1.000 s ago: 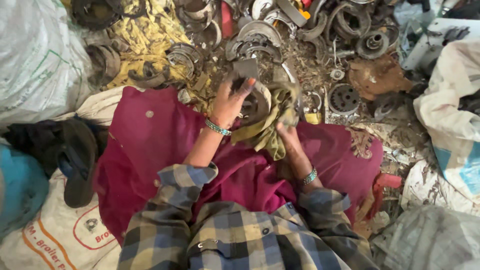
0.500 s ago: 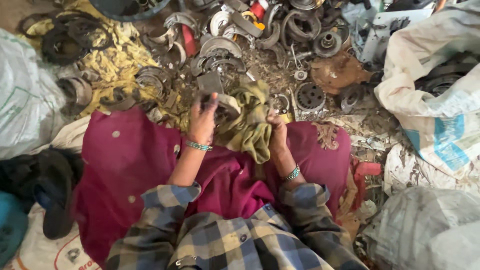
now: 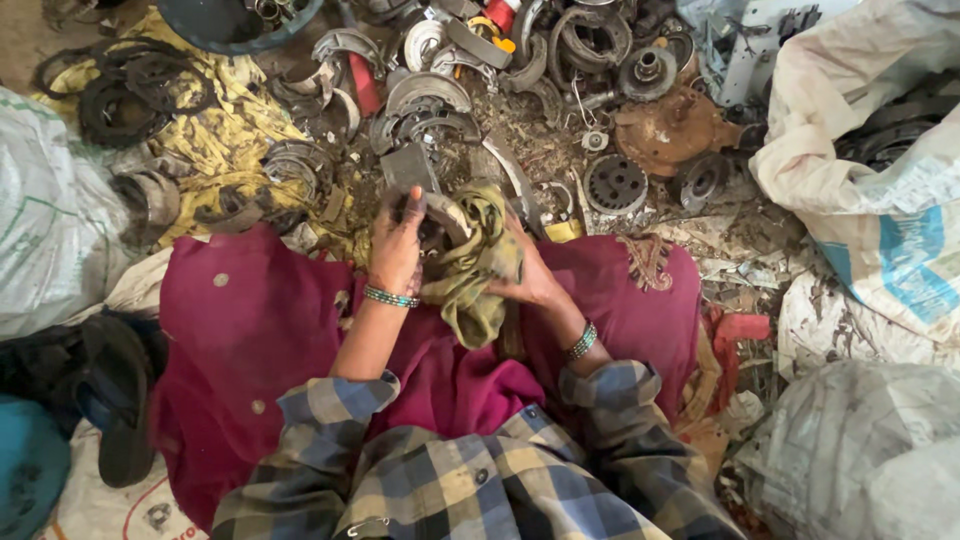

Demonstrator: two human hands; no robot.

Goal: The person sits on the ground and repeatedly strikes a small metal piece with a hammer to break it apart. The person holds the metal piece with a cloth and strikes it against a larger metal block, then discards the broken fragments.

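Observation:
My left hand grips a curved grey metal brake shoe held over my lap. My right hand presses a dirty olive-green rag against that part, the cloth draped over and below it. Both wrists carry green bead bangles. My lap is covered by a magenta cloth, and plaid sleeves show at the bottom of the view.
A heap of rusty metal parts lies ahead: brake shoes, a toothed gear, a rusty disc. A yellow cloth with black rings lies at left. White woven sacks stand right and left. A black sandal lies lower left.
The view has shifted so the hands sit lower and more central. Both hands have drawn the metal part and rag closer to my lap, the right hand wrapping further around the rag.

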